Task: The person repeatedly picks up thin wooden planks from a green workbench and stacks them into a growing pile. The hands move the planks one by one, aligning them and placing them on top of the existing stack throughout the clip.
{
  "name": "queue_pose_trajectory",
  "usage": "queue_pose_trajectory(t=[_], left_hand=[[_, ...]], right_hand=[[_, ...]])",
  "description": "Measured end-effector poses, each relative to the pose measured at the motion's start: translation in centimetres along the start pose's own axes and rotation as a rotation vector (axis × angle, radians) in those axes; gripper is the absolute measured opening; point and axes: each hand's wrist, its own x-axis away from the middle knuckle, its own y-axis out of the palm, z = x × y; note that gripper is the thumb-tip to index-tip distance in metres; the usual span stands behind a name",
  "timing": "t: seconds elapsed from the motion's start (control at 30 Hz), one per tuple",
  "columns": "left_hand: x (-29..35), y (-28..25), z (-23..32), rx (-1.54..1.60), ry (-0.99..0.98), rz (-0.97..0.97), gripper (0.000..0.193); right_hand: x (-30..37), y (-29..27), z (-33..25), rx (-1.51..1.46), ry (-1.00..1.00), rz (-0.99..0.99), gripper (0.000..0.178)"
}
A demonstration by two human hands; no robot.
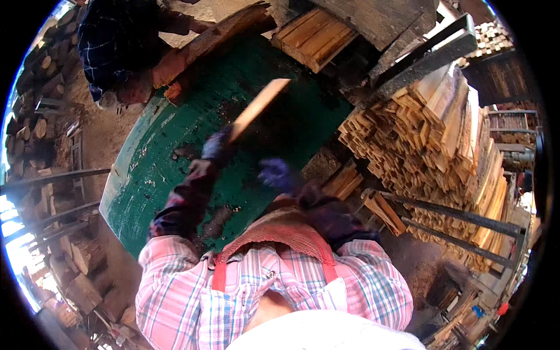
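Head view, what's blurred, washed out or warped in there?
Head view: the right hand is smeared, while the wooden strip in the left hand shows clearer edges; head view, left rim: bright light burns out to white; head view, left side: the green surface looks bowed along its edge; head view, corners: black outside the fisheye circle.

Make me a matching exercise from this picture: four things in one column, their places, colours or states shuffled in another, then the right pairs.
Column one
1. Left hand
2. Right hand
3. Tabletop
4. Big wood stack

Column two
A. Green, with pale scuffs
B. Piled at the picture's right
C. Closed around one end of a pale wood strip
D. Blurred, nothing visibly held

Right pairs: 1-C, 2-D, 3-A, 4-B
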Motion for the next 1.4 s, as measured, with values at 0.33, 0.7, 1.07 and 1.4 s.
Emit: queue_pose_trajectory(t=[0.33,0.7,1.07,1.4], left_hand=[[-16.0,-8.4,6.9,0.483,0.003,0.252,0.065],[-33.7,-3.8,6.7,0.039,1.048,0.403,0.05],[-13.4,-6.3,-2.5,0.921,-0.022,-0.078,0.045],[11.8,0.4,-6.9,-0.193,-0.281,0.225,0.064]], right_hand=[[-0.6,-10.6,-13.2,0.137,-0.137,0.905,0.039],[-1.5,-10.9,-16.4,-0.202,-0.073,0.97,0.039],[-12.0,-13.2,-23.4,0.147,-0.427,1.001,0.063],[11.8,-2.1,-5.1,-0.118,-0.285,0.838,0.024]])
